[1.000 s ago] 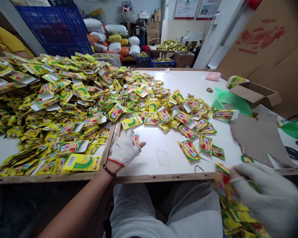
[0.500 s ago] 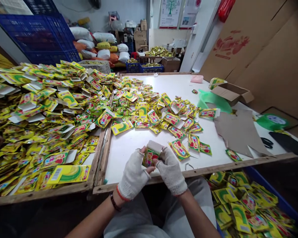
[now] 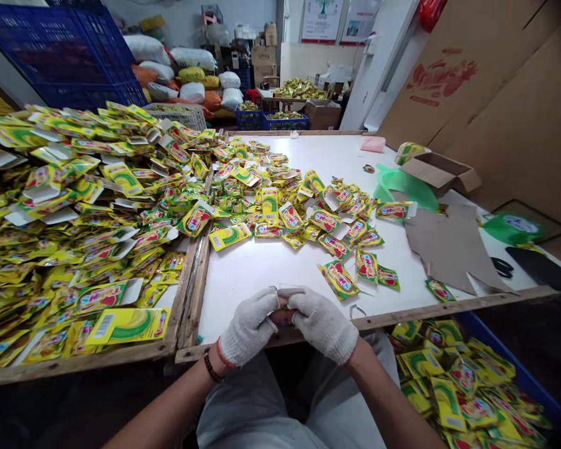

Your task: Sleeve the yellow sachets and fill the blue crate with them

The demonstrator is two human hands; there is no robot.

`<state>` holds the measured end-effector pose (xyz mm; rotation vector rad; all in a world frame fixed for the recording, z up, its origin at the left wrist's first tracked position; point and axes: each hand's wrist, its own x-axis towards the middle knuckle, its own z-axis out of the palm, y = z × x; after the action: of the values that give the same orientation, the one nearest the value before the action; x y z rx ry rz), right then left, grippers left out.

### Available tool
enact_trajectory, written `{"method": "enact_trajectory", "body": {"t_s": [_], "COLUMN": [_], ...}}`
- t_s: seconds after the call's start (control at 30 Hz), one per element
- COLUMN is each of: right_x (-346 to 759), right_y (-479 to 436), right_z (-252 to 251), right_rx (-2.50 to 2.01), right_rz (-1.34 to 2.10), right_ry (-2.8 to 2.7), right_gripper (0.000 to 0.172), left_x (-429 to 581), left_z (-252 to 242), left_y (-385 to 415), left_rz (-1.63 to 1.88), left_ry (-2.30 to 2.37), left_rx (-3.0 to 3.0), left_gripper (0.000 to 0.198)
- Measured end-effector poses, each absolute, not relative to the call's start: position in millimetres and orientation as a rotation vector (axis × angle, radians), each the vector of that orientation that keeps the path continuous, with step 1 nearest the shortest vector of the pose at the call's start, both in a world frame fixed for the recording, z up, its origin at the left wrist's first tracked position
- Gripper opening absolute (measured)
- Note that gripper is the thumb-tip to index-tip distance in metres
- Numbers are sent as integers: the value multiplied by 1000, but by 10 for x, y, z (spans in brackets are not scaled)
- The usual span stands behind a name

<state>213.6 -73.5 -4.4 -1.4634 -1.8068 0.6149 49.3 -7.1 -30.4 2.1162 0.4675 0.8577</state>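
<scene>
Though barely visible, carton (image 3: pixel 287 290) tight in left hand (image 3: pixel 250 325) and right hand (image 3: pixel 326 324), white tabletop (image 3: pixel 245 268) ahead, sacks (image 3: pixel 193 60) beyond.

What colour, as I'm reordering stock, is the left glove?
The left glove is white, with a red cuff edge; best seen in the head view.

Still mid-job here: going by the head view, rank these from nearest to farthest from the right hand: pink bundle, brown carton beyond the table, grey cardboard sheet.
From the right hand:
1. Grey cardboard sheet: to its right, on the table.
2. Pink bundle: ahead, near the table's far right corner.
3. Brown carton: beyond the table's far edge.
</scene>
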Motion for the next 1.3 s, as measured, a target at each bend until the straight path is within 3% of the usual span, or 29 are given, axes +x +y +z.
{"method": "enact_trajectory", "body": {"t_s": [0.17, 0.3, 0.4, 0.53, 0.6, 0.73, 1.0, 1.17, 1.3], "right_x": [2038, 2028, 2062, 2108, 2130, 2151, 2113, 2144, 2250], "right_y": [-785, -822, -777, -717, -713, -735, -718, -664, -728], "right_z": [-368, -521, -438, -321, -296, -208, 41, 49, 9], "right_rx": [-1402, -1402, -1404, -1448, -1452, -1421, -1540, -1568, -1425], "right_rz": [533, 390, 366, 544, 531, 409, 588, 568, 537], "right_ry": [-1399, -1313, -1347, -1236, -1320, -1559, -1526, -1567, -1776], "right_gripper": [47, 29, 19, 35, 36, 20, 14, 13, 23], "left_x": [502, 534, 581, 604, 581, 503, 417, 400, 316], "left_z": [-301, -260, -213, -238, -278, -263, 98, 59, -39], "left_y": [-21, 35, 68, 84, 80, 47, 101, 129, 105], "left_rz": [850, 825, 837, 846, 885, 934, 564, 556, 658], "left_ry": [785, 774, 777, 745, 759, 622, 723, 693, 436], "left_rx": [1867, 1865, 1749, 1520, 1640, 1881, 1853, 1906, 2192], "left_gripper": [22, 11, 13, 40, 30, 13, 20, 20, 17]}}
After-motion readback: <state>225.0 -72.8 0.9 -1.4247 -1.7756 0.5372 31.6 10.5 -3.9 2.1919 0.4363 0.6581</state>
